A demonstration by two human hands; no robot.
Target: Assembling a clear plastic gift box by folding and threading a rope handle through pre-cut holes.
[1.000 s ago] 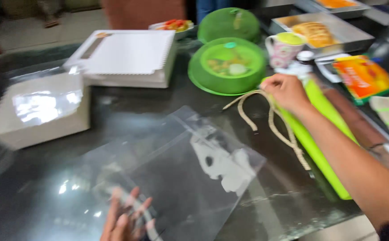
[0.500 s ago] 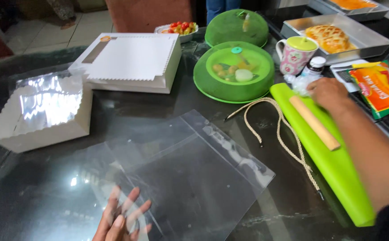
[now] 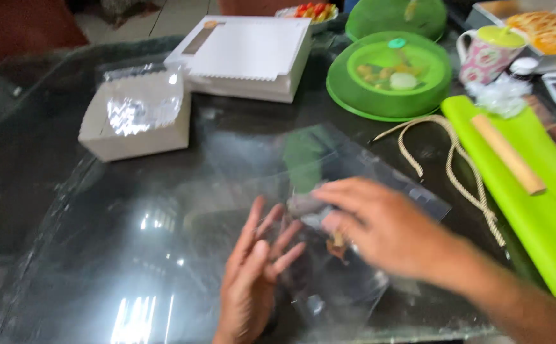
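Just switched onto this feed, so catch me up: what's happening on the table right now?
A person has both hands on a clear plastic bag lying flat on a dark glass table. The left hand presses on the bag with fingers spread, and the right hand lies across it beside the left. A tan cord and a wooden stick on a green sheet lie to the right. Two white boxes and a green lidded dish sit behind.

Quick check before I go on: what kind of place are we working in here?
Probably a home dining table set up for packing food: a dark glass table with white cardboard boxes, a green lidded food dish, a mug and a tray of baked goods.
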